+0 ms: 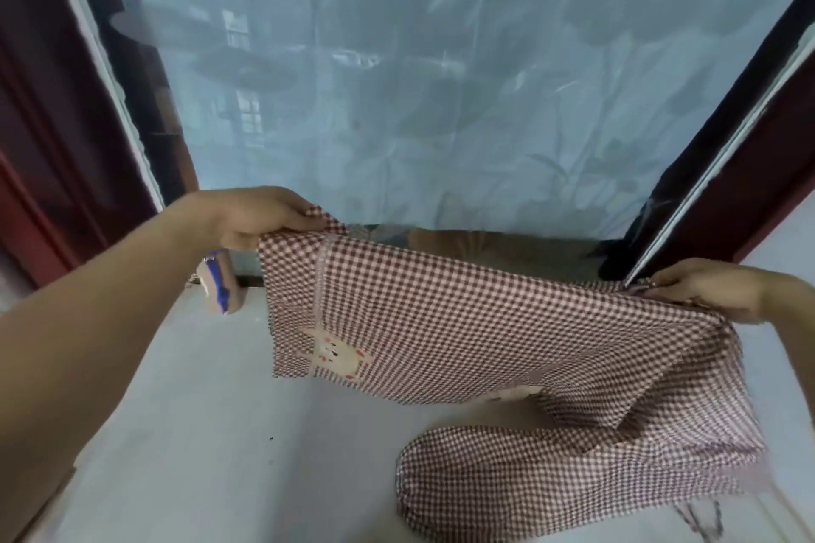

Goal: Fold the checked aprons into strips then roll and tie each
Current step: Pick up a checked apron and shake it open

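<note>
A brown-and-white checked apron (pixel 463 322) with a small cartoon animal patch is held up, stretched between both hands above the pale table (pixel 198 432). My left hand (pixel 260 214) pinches its upper left corner. Over at the right, my right hand (pixel 710 287) grips the opposite corner. The cloth hangs down in folds on the right side. More checked cloth (pixel 551 481) lies in a heap on the table at the lower right; whether it is the same apron or another one I cannot tell.
A small brown object with a blue stripe (pixel 218 284) stands at the table's far left edge, just below my left hand. Behind the table hangs a translucent bluish curtain (pixel 419 79) between dark red frames (pixel 53 123). Thin ties (pixel 701 520) trail near the bottom right.
</note>
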{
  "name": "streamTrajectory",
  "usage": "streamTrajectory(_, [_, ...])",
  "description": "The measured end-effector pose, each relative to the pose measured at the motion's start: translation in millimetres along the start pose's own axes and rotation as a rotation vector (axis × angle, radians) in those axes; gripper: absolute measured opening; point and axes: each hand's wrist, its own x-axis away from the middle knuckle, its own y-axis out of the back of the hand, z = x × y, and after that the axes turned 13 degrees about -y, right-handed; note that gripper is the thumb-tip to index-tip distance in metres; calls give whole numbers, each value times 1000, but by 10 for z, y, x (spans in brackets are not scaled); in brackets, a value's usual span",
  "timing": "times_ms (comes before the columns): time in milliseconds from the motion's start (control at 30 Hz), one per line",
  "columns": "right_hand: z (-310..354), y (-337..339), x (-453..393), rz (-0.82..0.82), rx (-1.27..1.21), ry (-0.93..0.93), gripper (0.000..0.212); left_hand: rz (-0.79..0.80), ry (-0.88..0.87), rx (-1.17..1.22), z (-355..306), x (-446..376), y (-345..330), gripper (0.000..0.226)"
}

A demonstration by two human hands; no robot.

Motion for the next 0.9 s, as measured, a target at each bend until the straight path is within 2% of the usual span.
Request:
streamTrajectory(67, [26,40,-67,136,-5,-52,62,96,14,26,42,56,78,37])
streamTrajectory(100, [69,75,-124,158,-12,-60,64,122,22,44,53,67,109,41])
streamTrajectory(167, [212,67,-201,133,-20,-71,50,136,34,53,82,45,133,38])
streamTrajectory(233, [400,-40,-264,54,15,-71,32,75,72,18,160,-44,97,25])
streamTrajectory(300, [575,-193,-409,-86,74,-71,24,-53,112,-171,344,-190,41,20])
streamTrajectory(400, [699,-483,-848,-272,331,-50,41,-183,104,-558,824,-494,37,25])
streamTrajectory(467, [689,-705,-1115,-429,429,-31,42,-287,96,-661,1088,-614,-10,26])
streamTrajectory(500, [690,-825,-1209,-457,387,-16,40,-342,100,-701,1198,-678,-33,26])
streamTrajectory(600, [739,-1141,-1521,-516,202,8,30,-397,134,-686,1516,-923,-86,25])
streamTrajectory(700, [787,-1390,-1952,-492,269,-56,37,-304,259,-638,1781,-1192,-141,21])
streamTrajectory(767, [757,-1527,-2232,-466,259,-64,40,-246,350,-611,1973,-1348,-191,28])
streamTrajectory(900, [625,-1822,-2743,-416,275,-118,39,-268,455,-471,2384,-1663,-297,24])
